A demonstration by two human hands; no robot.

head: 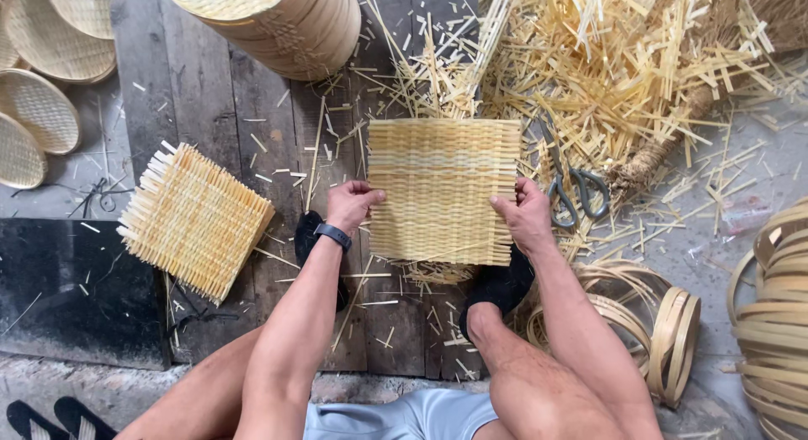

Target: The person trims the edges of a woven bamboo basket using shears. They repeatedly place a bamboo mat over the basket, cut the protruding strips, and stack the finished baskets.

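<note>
A square woven bamboo mat (443, 188) lies flat in front of me over dark wooden boards. My left hand (351, 203) pinches its left edge; a dark band sits on that wrist. The mat's right edge is gripped by my right hand (525, 214). Both feet in black socks rest just below the mat. A stack of similar woven squares (194, 220) with loose strip ends lies to the left, apart from my hands.
Grey-handled scissors (575, 190) lie right of the mat, amid a heap of bamboo offcuts (623, 61). Bamboo hoops (665, 331) pile at the right. A stack of round woven trays (286, 23) stands at the top; more round trays (38, 112) at upper left. Sandals (50, 421) bottom left.
</note>
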